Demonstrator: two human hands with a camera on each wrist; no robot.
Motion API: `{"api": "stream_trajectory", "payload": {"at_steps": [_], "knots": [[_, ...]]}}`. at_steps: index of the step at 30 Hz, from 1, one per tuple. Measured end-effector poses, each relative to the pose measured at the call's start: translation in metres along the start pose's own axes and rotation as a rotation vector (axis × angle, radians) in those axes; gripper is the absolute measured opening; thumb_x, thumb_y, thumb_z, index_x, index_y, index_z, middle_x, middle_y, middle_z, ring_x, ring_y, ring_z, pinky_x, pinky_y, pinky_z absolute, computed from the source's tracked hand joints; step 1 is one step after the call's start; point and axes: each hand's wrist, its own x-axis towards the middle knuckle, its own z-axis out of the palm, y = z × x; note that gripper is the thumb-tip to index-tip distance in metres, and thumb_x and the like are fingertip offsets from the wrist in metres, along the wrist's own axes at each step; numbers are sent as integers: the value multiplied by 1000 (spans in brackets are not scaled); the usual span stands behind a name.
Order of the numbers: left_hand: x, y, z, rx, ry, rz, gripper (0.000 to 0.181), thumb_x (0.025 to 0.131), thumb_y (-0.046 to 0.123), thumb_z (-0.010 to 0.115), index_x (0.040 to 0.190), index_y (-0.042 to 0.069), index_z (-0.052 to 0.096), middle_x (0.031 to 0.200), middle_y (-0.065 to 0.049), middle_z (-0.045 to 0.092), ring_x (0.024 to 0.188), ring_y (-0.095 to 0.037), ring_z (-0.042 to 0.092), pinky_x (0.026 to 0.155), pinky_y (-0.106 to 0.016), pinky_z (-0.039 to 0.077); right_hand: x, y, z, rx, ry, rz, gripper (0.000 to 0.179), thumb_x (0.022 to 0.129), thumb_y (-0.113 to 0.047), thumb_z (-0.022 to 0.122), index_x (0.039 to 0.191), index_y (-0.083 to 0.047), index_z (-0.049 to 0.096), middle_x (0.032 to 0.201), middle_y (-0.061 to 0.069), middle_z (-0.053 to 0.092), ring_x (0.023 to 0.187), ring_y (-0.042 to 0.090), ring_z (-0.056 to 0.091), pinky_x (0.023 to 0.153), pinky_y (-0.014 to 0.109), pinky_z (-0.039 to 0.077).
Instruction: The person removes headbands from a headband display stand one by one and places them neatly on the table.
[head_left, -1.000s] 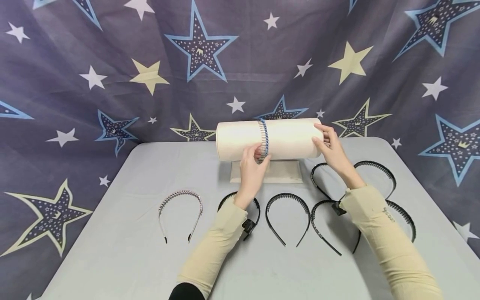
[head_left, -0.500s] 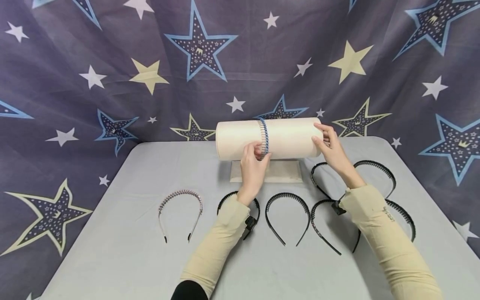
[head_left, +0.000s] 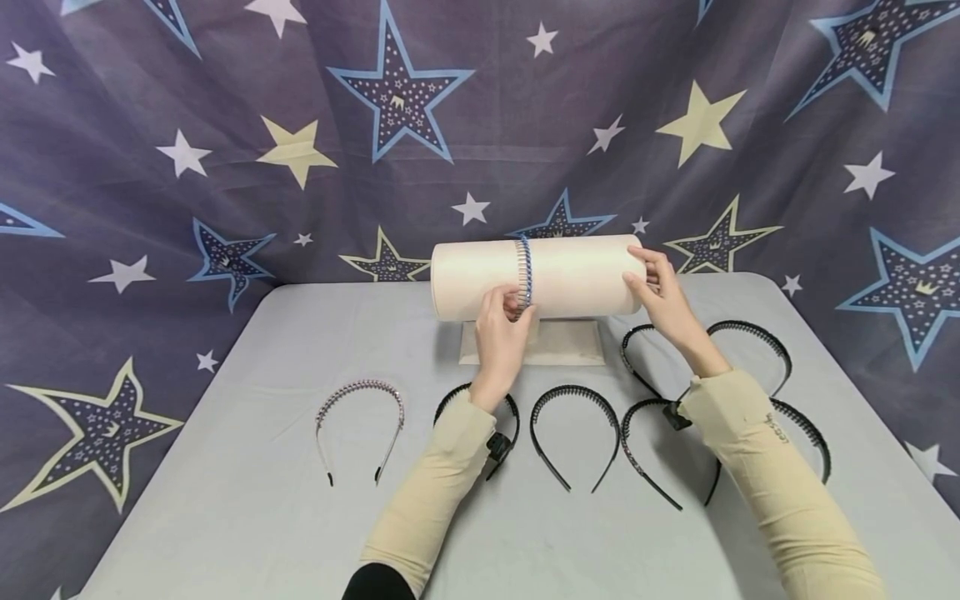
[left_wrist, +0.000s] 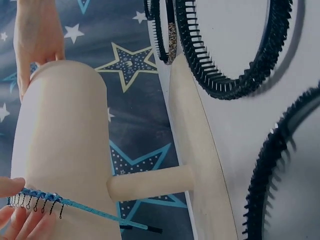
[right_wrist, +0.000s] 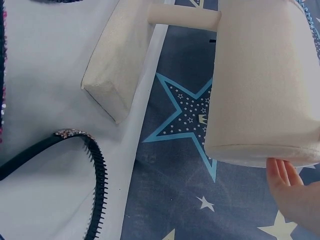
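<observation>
A cream padded headband display roll (head_left: 585, 275) lies level on a stand with a flat base (head_left: 570, 343) at the back of the table. Around the roll, left of its middle, sits a blue beaded headband (head_left: 527, 271) with a row of comb teeth. My left hand (head_left: 501, 342) pinches its front lower part between thumb and fingers; in the left wrist view the headband's arm (left_wrist: 100, 211) runs free below the roll. My right hand (head_left: 670, 304) holds the roll's right end, thumb in front, with fingertips at the end rim in the right wrist view.
A pink beaded headband (head_left: 362, 387) lies at left on the grey-white table (head_left: 225, 517). One black headband (head_left: 576, 390) lies at centre, another partly under my left forearm, several more around my right forearm. A starred cloth (head_left: 487, 125) hangs behind.
My left hand and the blue headband have shifted slightly left along the roll. My right hand and the roll have stayed in place.
</observation>
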Motion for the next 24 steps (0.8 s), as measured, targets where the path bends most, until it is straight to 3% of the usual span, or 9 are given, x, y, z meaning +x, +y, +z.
{"api": "stream_trajectory", "payload": {"at_steps": [4, 14, 24], "knots": [[1, -2, -4, 5, 5, -20, 29, 75, 8, 69, 101, 3, 55, 84, -6, 54, 72, -14, 54, 63, -20, 48, 0, 1, 0, -9, 3, 1, 45, 93, -18, 43, 135, -6, 30, 116, 25, 37, 100, 28, 43, 81, 38, 42], [3, -10, -16, -10, 21, -45, 29, 76, 7, 67, 102, 3, 55, 87, -8, 53, 74, -17, 54, 66, -23, 48, 0, 0, 0, -1, 4, 3, 45, 93, -18, 43, 135, -6, 30, 116, 25, 36, 102, 31, 43, 83, 45, 41], [3, -15, -27, -7, 66, -70, 28, 75, 4, 68, 101, 2, 57, 88, -10, 53, 76, -19, 55, 67, -24, 48, -1, 1, 0, -6, 4, -1, 45, 93, -19, 43, 135, -6, 30, 115, 25, 37, 99, 25, 43, 81, 36, 42]]}}
